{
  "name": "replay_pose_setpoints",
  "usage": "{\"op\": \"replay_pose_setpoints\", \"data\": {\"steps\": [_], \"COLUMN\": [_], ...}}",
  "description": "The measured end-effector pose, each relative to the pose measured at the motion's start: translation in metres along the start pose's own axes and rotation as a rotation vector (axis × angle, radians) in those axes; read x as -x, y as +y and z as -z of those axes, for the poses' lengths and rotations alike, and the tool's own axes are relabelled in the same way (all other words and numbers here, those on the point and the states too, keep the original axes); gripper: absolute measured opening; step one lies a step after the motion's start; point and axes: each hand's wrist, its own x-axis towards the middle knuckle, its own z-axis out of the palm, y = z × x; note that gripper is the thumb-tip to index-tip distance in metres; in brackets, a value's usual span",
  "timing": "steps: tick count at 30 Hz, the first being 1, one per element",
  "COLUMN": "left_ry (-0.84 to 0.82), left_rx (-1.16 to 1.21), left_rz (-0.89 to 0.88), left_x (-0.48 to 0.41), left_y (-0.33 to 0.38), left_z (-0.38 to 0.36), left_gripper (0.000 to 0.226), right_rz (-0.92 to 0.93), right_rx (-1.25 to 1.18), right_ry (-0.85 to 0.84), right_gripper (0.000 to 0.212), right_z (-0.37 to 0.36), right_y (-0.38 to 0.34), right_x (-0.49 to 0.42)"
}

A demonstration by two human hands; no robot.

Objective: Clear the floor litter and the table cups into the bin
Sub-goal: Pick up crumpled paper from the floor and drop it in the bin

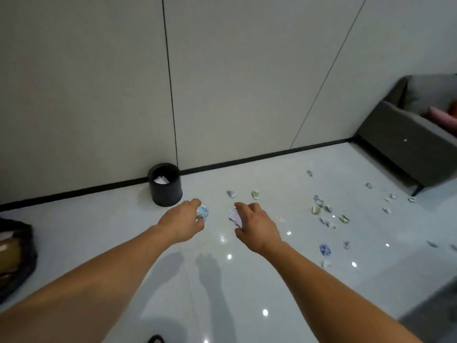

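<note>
Paper is held near the black bin (165,188): a bluish wad (203,212) is clenched in the left grip (182,222), a pale wad (235,216) in the right grip (256,225).

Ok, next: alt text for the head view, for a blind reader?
The left hand holds a blue-printed scrap and the right hand a pale scrap, above a glossy floor near a black bin by the wall. More scraps litter the floor to the right, near a grey sofa.

Pale panelled wall (99,82) with dark vertical joints meets glossy white floor (247,280) at a black skirting (247,160), grey sofa (400,144) at right, light spots reflected on the floor.
</note>
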Motion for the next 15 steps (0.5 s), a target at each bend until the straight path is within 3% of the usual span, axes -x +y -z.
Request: {"op": "replay_pose_setpoints", "data": {"steps": [7, 15], "left_ry": [0.065, 0.060], "left_rx": [-0.008, 0.028], "left_rz": [0.096, 0.126], "left_x": [-0.040, -0.140], "left_y": [-0.111, -0.165], "left_z": [0.083, 0.122], "left_gripper": [0.039, 0.037], "right_rz": [0.111, 0.150], "right_rx": [0.011, 0.027], "right_ry": [-0.021, -0.089], "right_gripper": [0.064, 0.064], "right_z": [-0.015, -0.031], "right_y": [-0.109, -0.138], "right_x": [-0.107, -0.233]}}
